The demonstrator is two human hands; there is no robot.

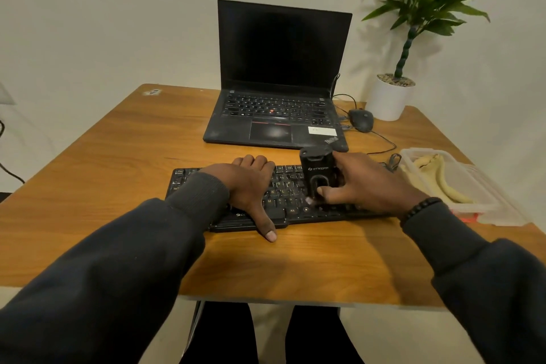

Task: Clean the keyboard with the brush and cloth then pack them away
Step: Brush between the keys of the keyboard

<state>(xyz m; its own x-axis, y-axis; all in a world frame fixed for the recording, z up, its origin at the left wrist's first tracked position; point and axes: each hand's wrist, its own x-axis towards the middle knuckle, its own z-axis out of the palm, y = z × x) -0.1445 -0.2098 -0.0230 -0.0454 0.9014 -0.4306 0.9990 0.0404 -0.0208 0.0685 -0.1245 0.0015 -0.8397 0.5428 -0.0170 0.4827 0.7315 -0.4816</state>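
Note:
A black keyboard (292, 186) lies across the middle of the wooden desk. My left hand (251, 186) rests flat on its left half, fingers spread, thumb over the front edge. My right hand (363, 183) grips a black brush tool (317, 170), held upright on the keys right of centre, its pale bristles touching the keys. A yellow cloth (437, 174) lies inside a clear plastic container (484, 201) at the right edge of the desk. Much of the keyboard is hidden by my hands.
An open black laptop (277, 115) stands behind the keyboard, with a wired mouse (362, 120) and its cable to its right. A potted plant in a white pot (388, 100) stands at the back right corner. The wooden desk (103, 162) has bare surface on the left.

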